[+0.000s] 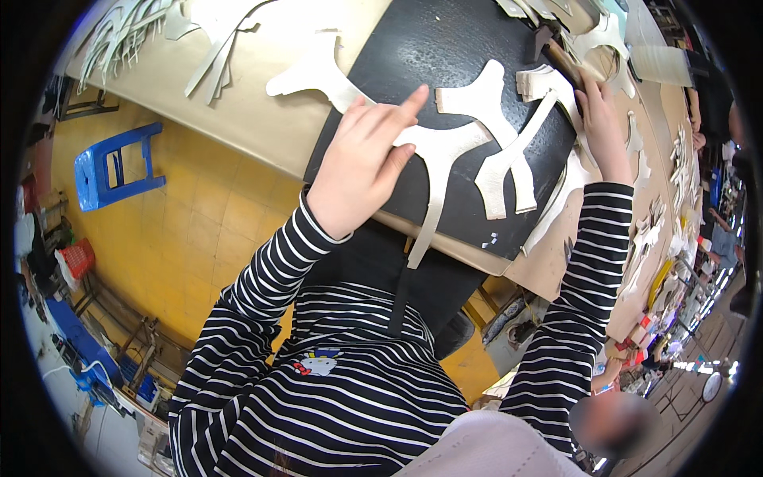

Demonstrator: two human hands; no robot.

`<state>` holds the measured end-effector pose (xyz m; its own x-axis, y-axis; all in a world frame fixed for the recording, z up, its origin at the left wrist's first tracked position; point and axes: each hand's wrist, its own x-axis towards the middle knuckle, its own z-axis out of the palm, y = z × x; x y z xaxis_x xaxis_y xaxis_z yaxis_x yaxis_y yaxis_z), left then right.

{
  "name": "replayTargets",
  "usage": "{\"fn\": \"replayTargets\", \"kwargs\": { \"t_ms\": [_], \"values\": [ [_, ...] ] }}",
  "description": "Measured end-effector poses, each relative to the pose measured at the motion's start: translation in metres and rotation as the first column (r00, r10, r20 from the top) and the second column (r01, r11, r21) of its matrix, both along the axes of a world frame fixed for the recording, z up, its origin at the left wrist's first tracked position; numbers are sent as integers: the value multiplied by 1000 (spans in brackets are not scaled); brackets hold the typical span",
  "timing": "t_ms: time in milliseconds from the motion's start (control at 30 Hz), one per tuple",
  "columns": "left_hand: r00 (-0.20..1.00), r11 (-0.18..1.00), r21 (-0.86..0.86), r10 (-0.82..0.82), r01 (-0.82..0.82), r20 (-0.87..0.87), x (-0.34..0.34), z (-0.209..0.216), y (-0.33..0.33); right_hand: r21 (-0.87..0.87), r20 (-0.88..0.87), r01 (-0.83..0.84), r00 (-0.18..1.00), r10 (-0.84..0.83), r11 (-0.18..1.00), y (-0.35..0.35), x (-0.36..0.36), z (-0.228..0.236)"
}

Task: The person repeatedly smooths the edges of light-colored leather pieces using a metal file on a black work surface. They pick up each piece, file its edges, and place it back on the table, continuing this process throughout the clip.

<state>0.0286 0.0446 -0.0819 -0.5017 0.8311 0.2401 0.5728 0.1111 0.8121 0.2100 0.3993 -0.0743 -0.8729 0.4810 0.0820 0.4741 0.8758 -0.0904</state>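
Observation:
My left hand (358, 163) lies over a white branching cut piece (437, 151), index finger and thumb stretched out. One strip of that piece hangs past the near edge of the black board (397, 60). To its right, two more white cut pieces (489, 95) (513, 155) overlap on the board. My right hand (604, 131) is closed around the end of a hammer's wooden handle (563, 62); the dark hammer head (542, 38) points away from me. Below the handle lies a small stack of white pieces (544, 82), partly hidden by the right hand.
The tan worktable (246, 131) carries bundles of white strips (123, 40) at the far left and more cut pieces (648, 230) at the right. A blue plastic stool (119, 167) lies on the yellow floor. Other people (719, 238) are at the far right.

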Motion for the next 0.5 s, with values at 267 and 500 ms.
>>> {"fn": "replayTargets", "kwargs": {
  "t_ms": [267,500],
  "values": [
    [998,998,49,46,-44,-53,-2,-9,-2,-120,-416,333,839,-352,935,-38,14,40],
    [987,993,70,80,-91,143,-3,-5,-5,-395,-508,104,803,-312,913,-197,17,74]
  ]
}}
